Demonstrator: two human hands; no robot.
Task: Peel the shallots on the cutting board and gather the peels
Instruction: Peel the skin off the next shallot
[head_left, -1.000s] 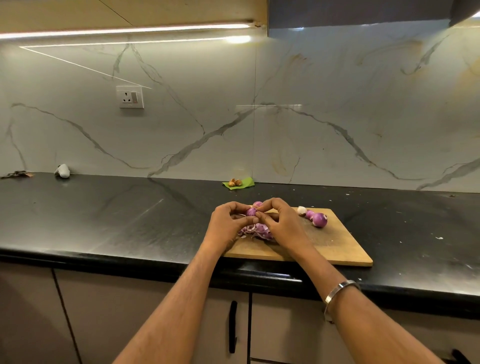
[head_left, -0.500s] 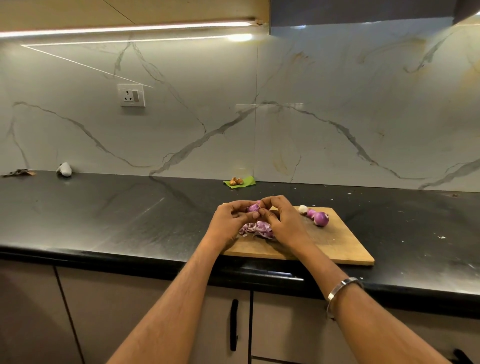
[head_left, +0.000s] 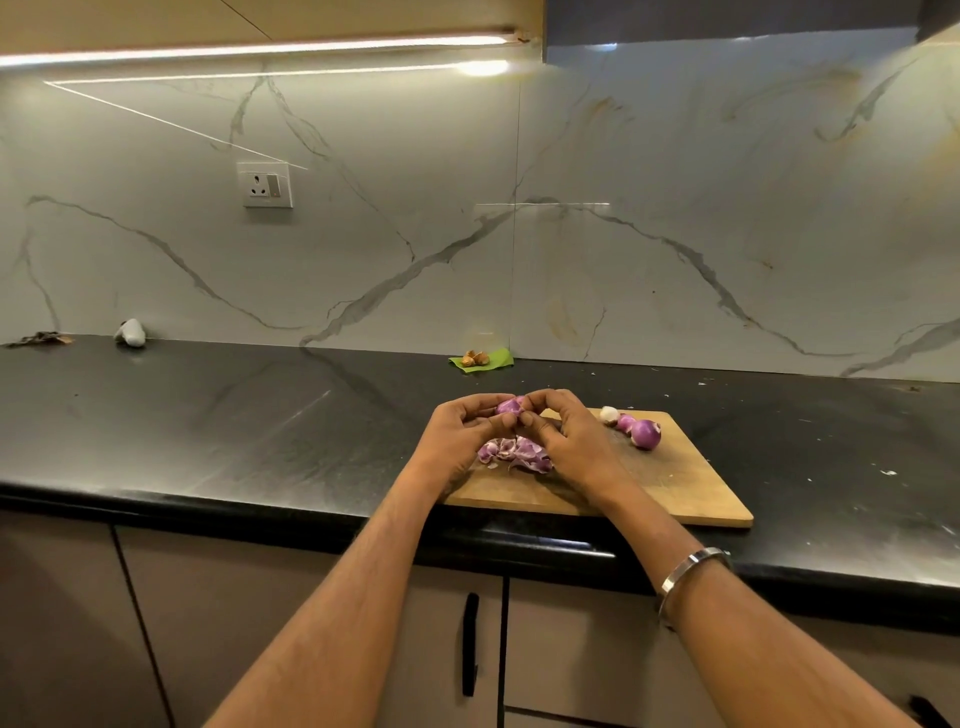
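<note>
Head view: your left hand (head_left: 457, 436) and right hand (head_left: 563, 441) both pinch one shallot (head_left: 510, 405) above the cutting board (head_left: 691, 488), barely shifted since a second ago. Peels (head_left: 514, 451) lie heaped beneath; peeling continues, two shallots (head_left: 640, 429) wait at the board's far side.

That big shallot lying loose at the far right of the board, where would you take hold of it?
Take the loose shallot across its round middle, coming down from above with thumb and fingers. It lies on its side on the cutting board, with a smaller shallot touching on its left, so its right and near sides are freest.
</note>
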